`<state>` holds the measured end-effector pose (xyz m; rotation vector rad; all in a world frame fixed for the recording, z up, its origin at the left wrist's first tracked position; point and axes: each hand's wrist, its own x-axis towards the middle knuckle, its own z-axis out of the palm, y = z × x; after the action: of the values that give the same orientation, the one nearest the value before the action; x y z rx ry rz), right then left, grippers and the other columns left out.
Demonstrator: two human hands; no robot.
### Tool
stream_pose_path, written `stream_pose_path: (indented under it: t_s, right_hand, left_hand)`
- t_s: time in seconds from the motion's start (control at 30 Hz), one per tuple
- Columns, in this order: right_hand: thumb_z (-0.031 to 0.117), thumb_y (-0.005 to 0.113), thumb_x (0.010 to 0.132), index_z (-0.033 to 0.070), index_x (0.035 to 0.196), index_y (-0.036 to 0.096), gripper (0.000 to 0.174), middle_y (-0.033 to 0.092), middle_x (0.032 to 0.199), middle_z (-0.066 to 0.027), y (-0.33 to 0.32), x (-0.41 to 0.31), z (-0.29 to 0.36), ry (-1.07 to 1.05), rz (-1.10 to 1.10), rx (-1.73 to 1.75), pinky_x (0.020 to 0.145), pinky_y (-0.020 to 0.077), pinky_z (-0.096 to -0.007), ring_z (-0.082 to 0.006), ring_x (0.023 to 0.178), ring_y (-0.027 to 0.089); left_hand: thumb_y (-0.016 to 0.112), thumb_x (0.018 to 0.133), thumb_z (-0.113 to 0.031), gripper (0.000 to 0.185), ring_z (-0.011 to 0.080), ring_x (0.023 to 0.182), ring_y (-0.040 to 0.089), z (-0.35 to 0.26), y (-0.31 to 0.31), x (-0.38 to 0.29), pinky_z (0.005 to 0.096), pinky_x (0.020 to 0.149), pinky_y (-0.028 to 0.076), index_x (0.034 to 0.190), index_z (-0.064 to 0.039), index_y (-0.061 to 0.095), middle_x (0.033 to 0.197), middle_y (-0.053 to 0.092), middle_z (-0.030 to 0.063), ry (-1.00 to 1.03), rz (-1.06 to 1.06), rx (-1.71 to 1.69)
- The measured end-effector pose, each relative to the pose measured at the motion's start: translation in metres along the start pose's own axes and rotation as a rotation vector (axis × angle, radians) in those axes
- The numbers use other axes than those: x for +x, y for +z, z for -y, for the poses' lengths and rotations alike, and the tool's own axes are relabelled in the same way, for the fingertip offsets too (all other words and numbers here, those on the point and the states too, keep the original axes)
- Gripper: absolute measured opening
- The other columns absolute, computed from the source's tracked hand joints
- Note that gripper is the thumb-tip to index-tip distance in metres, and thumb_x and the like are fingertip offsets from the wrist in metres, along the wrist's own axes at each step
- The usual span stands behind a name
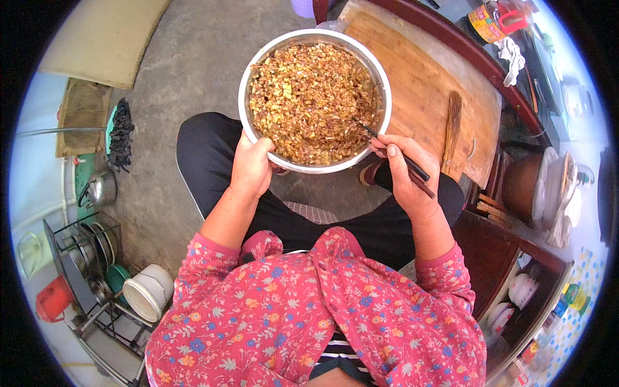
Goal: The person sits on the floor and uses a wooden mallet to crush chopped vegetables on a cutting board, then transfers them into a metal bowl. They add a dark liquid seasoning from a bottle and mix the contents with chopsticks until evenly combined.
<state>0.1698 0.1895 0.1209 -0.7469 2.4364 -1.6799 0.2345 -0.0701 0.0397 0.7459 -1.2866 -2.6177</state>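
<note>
A round metal basin (245, 121) is nearly full of a brown and yellow chopped filling (309, 104). My left hand (252, 162) grips the near left part of its rim, thumb on top. In my right hand (411, 167) is a pair of dark chopsticks (417, 169), held at the near right side of the basin. Their tips reach into the filling, and the very ends are hidden in it. The basin is in front of my knees.
To the right lies a wooden board (406, 77) with a straw brush (452, 126) on it. A mop head (120, 135), a metal kettle (102, 187), a dish rack (87, 242) and a white bucket (147, 292) stand at the left. Bowls (522, 288) sit in a cabinet at the lower right.
</note>
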Motion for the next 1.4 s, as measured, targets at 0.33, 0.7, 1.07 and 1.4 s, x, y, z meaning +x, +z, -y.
stream_pose_path:
  t_s: [0.33, 0.7, 1.07, 1.4]
  right_hand:
    - [0.005, 0.052, 0.100, -0.008, 0.110, 0.065, 0.021, 0.072, 0.098, -0.0142, -0.023, 0.046, 0.020, -0.136, 0.068, -0.220, 0.085, 0.0556, -0.0285, -0.0197, 0.094, 0.070]
    - [0.010, 0.049, 0.102, -0.011, 0.109, 0.062, 0.025, 0.069, 0.098, -0.0205, 0.019, 0.000, 0.010, 0.212, -0.109, 0.391, 0.081, 0.0603, -0.0360, -0.0297, 0.091, 0.071]
    - [0.003, 0.059, 0.095, -0.004, 0.105, 0.070, 0.016, 0.073, 0.099, -0.0120, 0.009, 0.060, 0.001, -0.206, 0.034, -0.084, 0.085, 0.0547, -0.0289, -0.0178, 0.093, 0.070]
    - [0.000, 0.063, 0.090, 0.000, 0.103, 0.072, 0.016, 0.074, 0.094, -0.0117, -0.040, 0.025, 0.014, -0.141, 0.213, -0.182, 0.080, 0.0545, -0.0303, -0.0197, 0.089, 0.071]
  left_hand:
    - [0.042, 0.075, 0.012, 0.064, 0.0251, 0.113, 0.061, 0.004, -0.003, -0.001, 0.0393, 0.095, 0.052, 0.138, 0.000, 0.043, 0.127, 0.059, 0.0118, -0.026, 0.013, 0.033]
    - [0.044, 0.076, 0.007, 0.060, 0.0235, 0.090, 0.065, 0.006, -0.005, -0.002, 0.0353, 0.070, 0.057, 0.135, -0.001, 0.042, 0.114, 0.061, 0.0119, -0.060, 0.003, 0.093]
    - [0.045, 0.076, 0.004, 0.059, 0.0239, 0.075, 0.068, 0.003, -0.004, -0.002, 0.0337, 0.050, 0.059, 0.134, 0.001, 0.039, 0.109, 0.061, 0.0148, -0.036, 0.047, 0.179]
    - [0.047, 0.073, 0.005, 0.062, 0.0197, 0.096, 0.062, 0.005, -0.005, -0.004, 0.0312, 0.076, 0.055, 0.134, -0.001, 0.044, 0.113, 0.061, 0.0085, -0.161, 0.038, 0.222]
